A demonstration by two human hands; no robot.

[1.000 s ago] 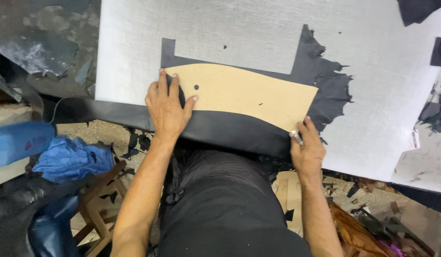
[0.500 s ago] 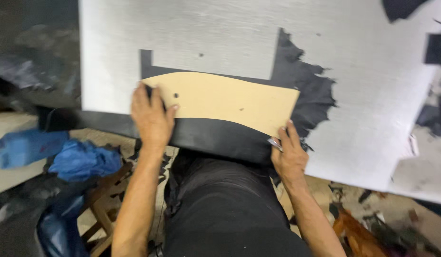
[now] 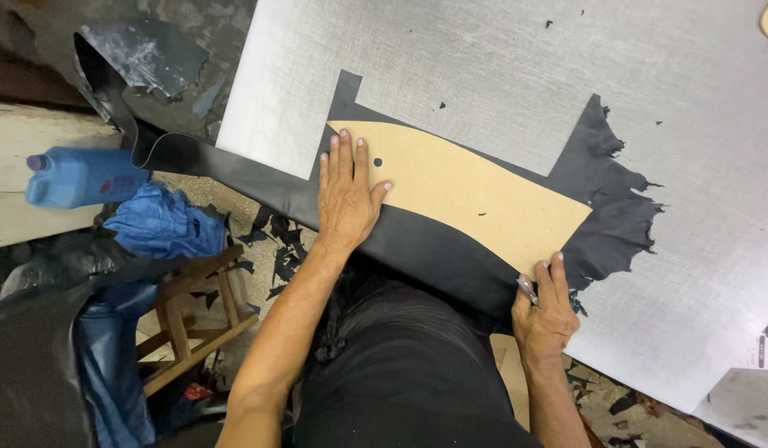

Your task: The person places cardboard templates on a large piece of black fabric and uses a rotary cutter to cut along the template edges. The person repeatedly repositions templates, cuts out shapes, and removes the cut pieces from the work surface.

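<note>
A tan cardboard pattern point(image 3: 475, 195) with a curved lower edge lies on a sheet of black leather point(image 3: 600, 224), which is spread over a grey cutting board point(image 3: 500, 75). My left hand point(image 3: 347, 195) presses flat on the pattern's left end, fingers apart, next to a small punched hole. My right hand point(image 3: 546, 307) grips a thin metal tool point(image 3: 527, 289) with its tip at the pattern's lower right corner, on the leather. The leather's right edge is ragged. Its left part hangs off the board's edge.
A blue plastic bottle point(image 3: 77, 176) lies on a pale shelf at left, above crumpled blue cloth point(image 3: 164, 224). A wooden stool point(image 3: 189, 319) stands below. Black leather scraps litter the floor. More dark leather point(image 3: 139, 54) lies at top left.
The camera view has shifted, so the board sits further right and lower in the frame. Both hands keep their places on the pattern; the right hand stays at the lower right corner.
</note>
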